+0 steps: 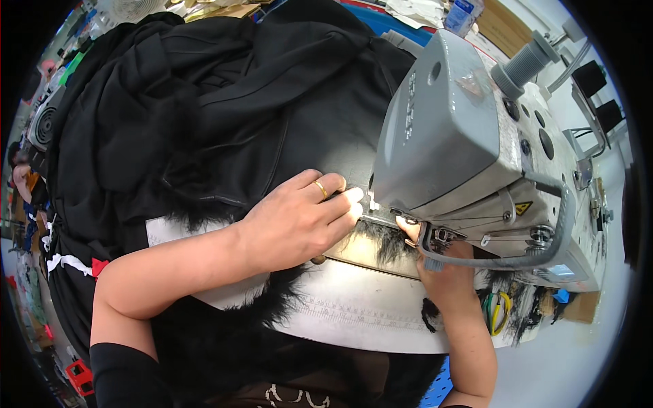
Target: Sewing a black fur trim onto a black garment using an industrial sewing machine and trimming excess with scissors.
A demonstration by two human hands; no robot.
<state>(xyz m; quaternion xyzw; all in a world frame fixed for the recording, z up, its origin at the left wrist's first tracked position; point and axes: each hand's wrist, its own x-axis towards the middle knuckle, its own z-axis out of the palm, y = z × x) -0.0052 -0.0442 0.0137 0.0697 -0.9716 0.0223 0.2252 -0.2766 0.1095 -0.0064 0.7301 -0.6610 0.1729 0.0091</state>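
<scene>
A black garment (pixel 299 143) with a fluffy black fur trim (pixel 384 243) lies over the bed of a grey sewing machine (pixel 442 129). My left hand (pixel 292 221), a gold ring on one finger, is closed with bent fingers on the garment's edge, just left of the lit needle area. To the right of the needle, my right hand (pixel 445 275) reaches in behind the machine's curved grey guard (pixel 503 262). Its thumb and a fingertip pinch the trim's edge beside the presser foot; the guard and machine head hide its other fingers.
Below the needle, a pale metal table plate (pixel 360 306) carries ruler marks. Yellow-and-green-handled thread snips (pixel 500 313) lie at the right among fur scraps. The bulk of the garment heaps up at the left. A cardboard box (pixel 505 27) stands at the back.
</scene>
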